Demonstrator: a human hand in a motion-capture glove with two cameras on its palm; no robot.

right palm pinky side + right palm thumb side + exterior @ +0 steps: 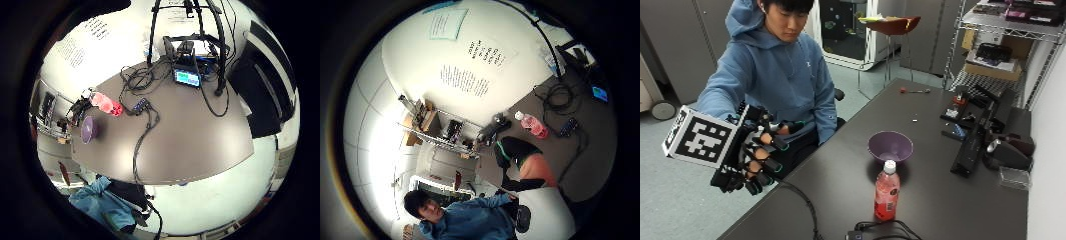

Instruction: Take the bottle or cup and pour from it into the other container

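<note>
progress: nothing is being poured yet | right hand (753, 160) is hovering off the table edge, fingers relaxed, holding nothing | bottle (886, 190) and purple cup (890, 146) are standing well ahead of it, untouched | remaining: reach, grasp, pour

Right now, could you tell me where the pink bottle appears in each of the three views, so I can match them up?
Outside view: the pink bottle stands upright on the dark table, just in front of the purple cup.
Little finger side palm view: the bottle stands near the table's edge, beside the cup.
Thumb side palm view: the bottle stands on the table by the black cables; the cup is not visible.
Shared landmark: the dark table.
</note>
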